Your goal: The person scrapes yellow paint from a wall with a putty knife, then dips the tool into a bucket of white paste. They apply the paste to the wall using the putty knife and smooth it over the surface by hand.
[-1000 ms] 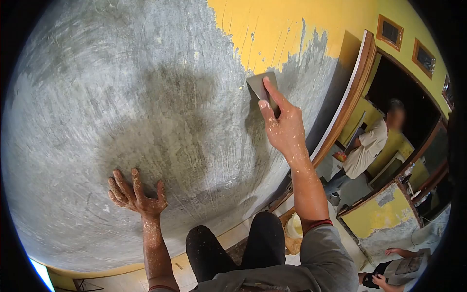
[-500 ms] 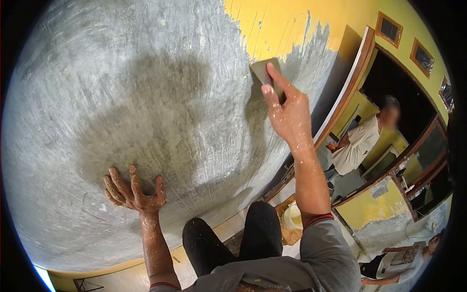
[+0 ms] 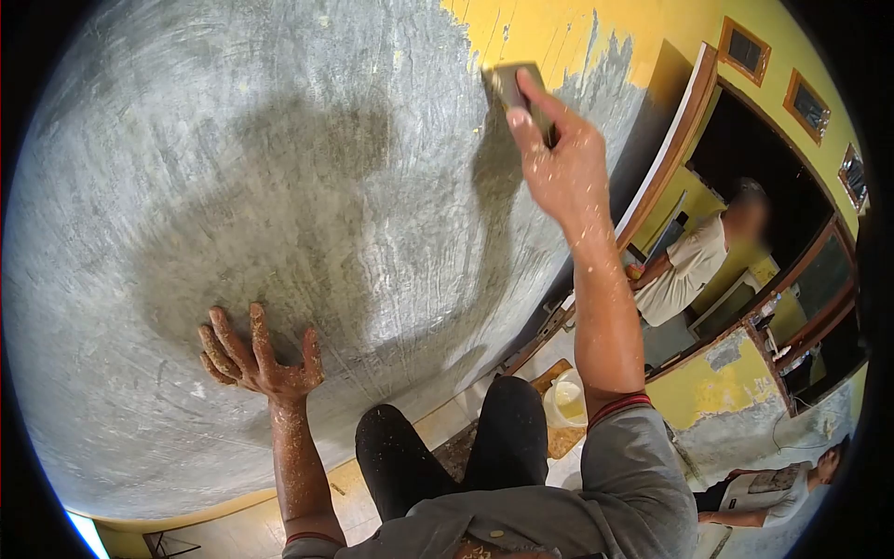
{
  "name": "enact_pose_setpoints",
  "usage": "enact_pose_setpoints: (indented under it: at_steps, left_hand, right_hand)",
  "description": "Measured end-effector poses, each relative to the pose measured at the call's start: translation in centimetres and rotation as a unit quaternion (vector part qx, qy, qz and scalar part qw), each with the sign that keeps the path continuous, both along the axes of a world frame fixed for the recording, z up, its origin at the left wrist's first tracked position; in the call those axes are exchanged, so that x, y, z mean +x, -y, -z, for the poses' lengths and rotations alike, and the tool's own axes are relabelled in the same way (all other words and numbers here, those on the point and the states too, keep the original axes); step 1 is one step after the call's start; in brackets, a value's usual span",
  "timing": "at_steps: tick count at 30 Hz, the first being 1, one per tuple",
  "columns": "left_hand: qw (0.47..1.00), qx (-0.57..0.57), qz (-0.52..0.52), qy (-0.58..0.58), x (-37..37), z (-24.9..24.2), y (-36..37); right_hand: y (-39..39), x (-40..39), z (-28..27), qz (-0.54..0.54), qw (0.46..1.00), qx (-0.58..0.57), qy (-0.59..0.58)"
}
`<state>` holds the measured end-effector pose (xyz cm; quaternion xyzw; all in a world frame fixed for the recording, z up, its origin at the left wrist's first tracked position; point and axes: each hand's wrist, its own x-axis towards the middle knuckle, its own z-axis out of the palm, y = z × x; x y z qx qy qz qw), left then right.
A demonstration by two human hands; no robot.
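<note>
My right hand (image 3: 570, 163) grips a flat, dark scraper (image 3: 506, 86), thumb on the near side and index finger stretched along it. The scraper lies at the ragged lower edge of the yellow paint (image 3: 535, 35). Small pale flakes show beside its left edge. Below the paint, the wall (image 3: 307, 242) is bare, grey and streaked. Lower on this grey surface rests my left hand (image 3: 264, 359), fingers spread and nothing held. Flecks of paint dust cover both hands and forearms.
A white bucket (image 3: 566, 401) stands on a wooden piece (image 3: 562, 440) near my right knee. A person in a light shirt (image 3: 694, 265) stands by the doorway at right. Another person (image 3: 773, 492) is at the lower right. A wooden door frame (image 3: 672, 140) borders the wall.
My right hand and the scraper have moved upward along the wall, against the yellow paint. My left hand stays in place. The view has shifted slightly.
</note>
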<state>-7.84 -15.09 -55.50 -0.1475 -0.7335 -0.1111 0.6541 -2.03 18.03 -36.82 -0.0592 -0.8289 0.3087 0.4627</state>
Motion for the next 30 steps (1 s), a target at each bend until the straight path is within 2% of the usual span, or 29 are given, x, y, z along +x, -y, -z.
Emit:
enact_pose_setpoints:
  at_steps: [3, 5, 6, 9, 13, 15, 17, 18, 19, 21, 22, 25, 29, 30]
  left_hand:
    - [1.0, 0.007, 0.004, 0.001, -0.3, 0.2, 0.1]
    - [1.0, 0.012, 0.025, 0.012, -0.3, 0.4, 0.1]
    - [1.0, 0.01, 0.025, 0.012, -0.3, 0.5, 0.1]
    - [0.999, 0.012, 0.024, 0.021, -0.2, 0.5, 0.3]
    - [0.999, 0.015, 0.032, 0.016, -0.2, 0.4, 0.1]
    - [0.999, 0.011, 0.032, 0.021, -0.1, 0.4, 0.3]
    - [0.999, 0.009, 0.037, 0.018, -0.1, 0.5, 0.5]
    - [0.999, 0.01, 0.039, 0.021, 0.0, 0.5, 0.5]
    - [0.999, 0.013, 0.044, 0.025, 0.1, 0.6, 0.5]
    - [0.998, 0.014, 0.05, 0.024, 0.1, 0.5, 0.5]
    - [0.998, 0.013, 0.049, 0.027, 0.1, 0.5, 0.5]
    - [0.997, 0.011, 0.066, 0.033, 0.3, 0.6, 0.8]
    - [0.996, 0.018, 0.081, 0.033, 0.5, 0.2, 1.0]
    - [0.996, 0.02, 0.08, 0.029, 0.6, 0.2, 1.2]
  right_hand:
    - [0.2, 0.2, 1.3, -0.003, 1.0, 0.007, 0.015]
    - [0.8, -0.4, 0.2, 0.017, 0.992, 0.085, -0.096]
    - [1.0, -0.3, -1.6, 0.037, 0.997, 0.051, -0.053]
    - [0.7, -0.3, -1.9, 0.012, 0.998, 0.039, -0.051]
    - [0.7, -0.4, 1.8, 0.017, 0.994, 0.088, -0.066]
    - [1.5, 0.0, -1.5, 0.026, 0.992, 0.087, -0.088]
    - [2.3, 0.9, -4.5, 0.03, 0.999, -0.008, 0.035]
    - [0.9, -0.7, -2.6, -0.011, 0.998, 0.023, -0.061]
    - [1.3, -0.3, -2.1, -0.008, 0.998, 0.026, -0.059]
    - [2.7, 0.8, -0.7, 0.035, 0.999, -0.008, 0.033]
    - [2.7, 0.0, -0.8, 0.028, 0.995, 0.068, -0.061]
    - [2.0, 0.1, -2.8, 0.034, 0.999, 0.012, -0.03]
    - [1.9, -0.1, -0.1, 0.041, 0.995, 0.06, -0.063]
    - [1.9, 0.0, -0.1, 0.047, 0.998, 0.025, -0.03]
